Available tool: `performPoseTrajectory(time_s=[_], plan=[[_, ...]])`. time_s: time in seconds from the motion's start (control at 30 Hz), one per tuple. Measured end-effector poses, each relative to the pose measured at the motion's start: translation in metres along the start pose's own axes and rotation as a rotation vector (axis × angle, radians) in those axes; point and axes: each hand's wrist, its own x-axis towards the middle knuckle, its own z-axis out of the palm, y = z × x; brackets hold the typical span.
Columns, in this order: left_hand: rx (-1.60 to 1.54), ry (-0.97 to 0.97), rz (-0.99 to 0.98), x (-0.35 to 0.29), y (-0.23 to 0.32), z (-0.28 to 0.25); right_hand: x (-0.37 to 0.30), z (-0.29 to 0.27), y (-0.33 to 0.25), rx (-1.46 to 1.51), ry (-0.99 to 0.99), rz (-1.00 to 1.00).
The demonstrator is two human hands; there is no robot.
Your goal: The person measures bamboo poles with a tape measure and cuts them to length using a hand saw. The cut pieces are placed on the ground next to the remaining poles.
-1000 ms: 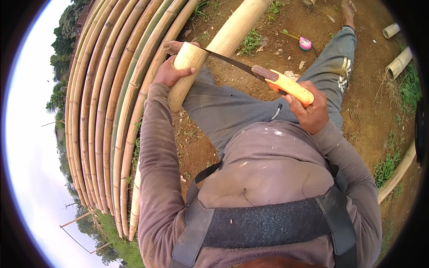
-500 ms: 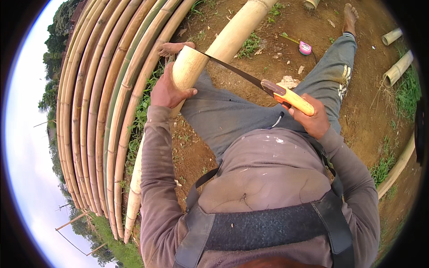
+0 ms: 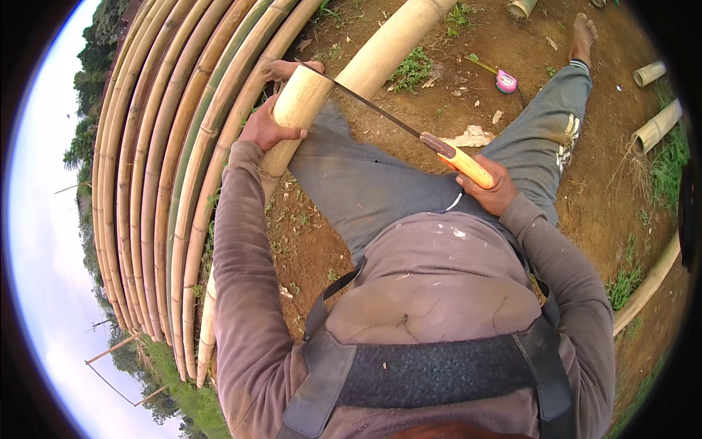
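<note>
A thick pale bamboo pole runs from the top edge down toward my left, passing over my left leg. My left hand grips it from the side, thumb on top and fingers around the far side. In my right hand is the orange and brown handle of a hand saw. Its long dark blade lies across the pole, a little beyond my left hand, with the tip reaching past the pole's left side. Whether the teeth are sunk into a cut I cannot tell.
Several long bamboo poles lie side by side at the left. A pink tape measure rests on the brown soil past my right knee. Short bamboo pieces lie at the far right. My legs are spread on the ground.
The saw and my right hand have shifted left, so the blade reaches further across the pole. My left hand keeps its hold on the bamboo. The whole view has shifted slightly.
</note>
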Motion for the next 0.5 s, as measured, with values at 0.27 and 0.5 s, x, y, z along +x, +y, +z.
performPoseTrajectory(time_s=[0.27, 0.5], plan=[[0.022, 0.06, -0.104, -0.024, 0.018, 0.013, -0.022, -0.017, -0.176, -0.016, 0.459, -0.479], [0.177, 0.11, -0.103, -0.042, 0.049, 0.017, 0.006, -0.044, -0.193, 0.111, 0.441, -0.246]])
